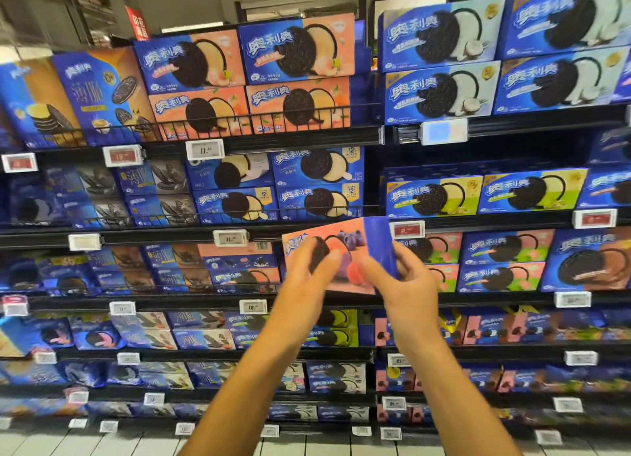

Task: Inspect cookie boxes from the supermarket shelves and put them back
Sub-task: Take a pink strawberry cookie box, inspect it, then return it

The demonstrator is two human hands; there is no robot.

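A cookie box (pixel 345 240) with an orange-pink front, a dark cookie, blueberries and a blue side panel is held up in front of the third shelf. My left hand (pixel 307 278) grips its lower left, with the thumb across the front. My right hand (pixel 399 285) grips its lower right corner, fingers curled round the blue side. The box is tilted, its right end turned toward me. The bottom edge is hidden behind my hands.
Several shelves (pixel 191 235) packed with blue cookie boxes fill the view, with white and red price tags (pixel 230 239) along the rails. Stacked peach boxes (pixel 246 80) sit top centre, coconut ones (pixel 440 63) top right. A pale tiled floor (pixel 136 445) runs below.
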